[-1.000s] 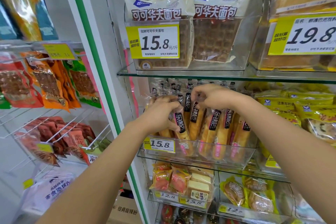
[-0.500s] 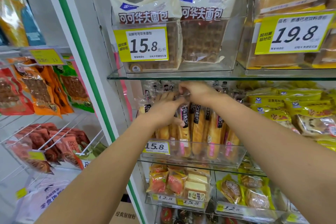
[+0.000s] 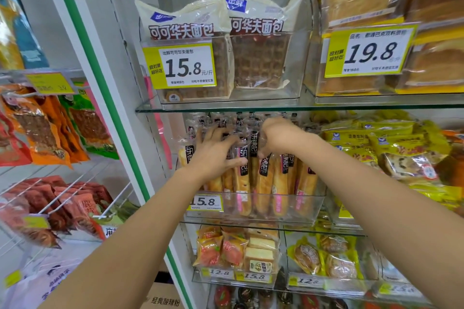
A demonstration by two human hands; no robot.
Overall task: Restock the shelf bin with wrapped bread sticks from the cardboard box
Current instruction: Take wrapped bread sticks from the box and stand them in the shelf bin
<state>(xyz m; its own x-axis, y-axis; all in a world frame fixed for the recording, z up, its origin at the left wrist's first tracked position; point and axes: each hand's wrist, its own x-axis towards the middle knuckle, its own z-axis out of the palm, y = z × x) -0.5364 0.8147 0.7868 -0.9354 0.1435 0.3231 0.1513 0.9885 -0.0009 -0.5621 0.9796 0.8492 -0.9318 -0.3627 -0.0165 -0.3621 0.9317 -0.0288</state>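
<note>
Several wrapped bread sticks point(image 3: 263, 178) with black labels stand upright in a clear shelf bin point(image 3: 296, 211) on the middle glass shelf. My left hand point(image 3: 216, 153) lies spread over the sticks at the left of the bin, fingers straight and reaching toward the back. My right hand point(image 3: 278, 137) is above the middle sticks with its fingers curled down round the wrapper tops. A corner of a cardboard box point(image 3: 163, 296) shows at the bottom, between the shelving units.
A glass shelf point(image 3: 251, 106) with waffle bread packs point(image 3: 258, 42) hangs just above both hands. Yellow snack packs point(image 3: 391, 150) fill the space to the right. Below are smaller cake bins point(image 3: 238, 253). A green-edged upright point(image 3: 100, 88) and wire racks of meat snacks point(image 3: 50, 123) stand left.
My left hand has opened and slid deeper over the left sticks. My right hand stays on the wrapper tops. The camera has moved closer to the shelf.
</note>
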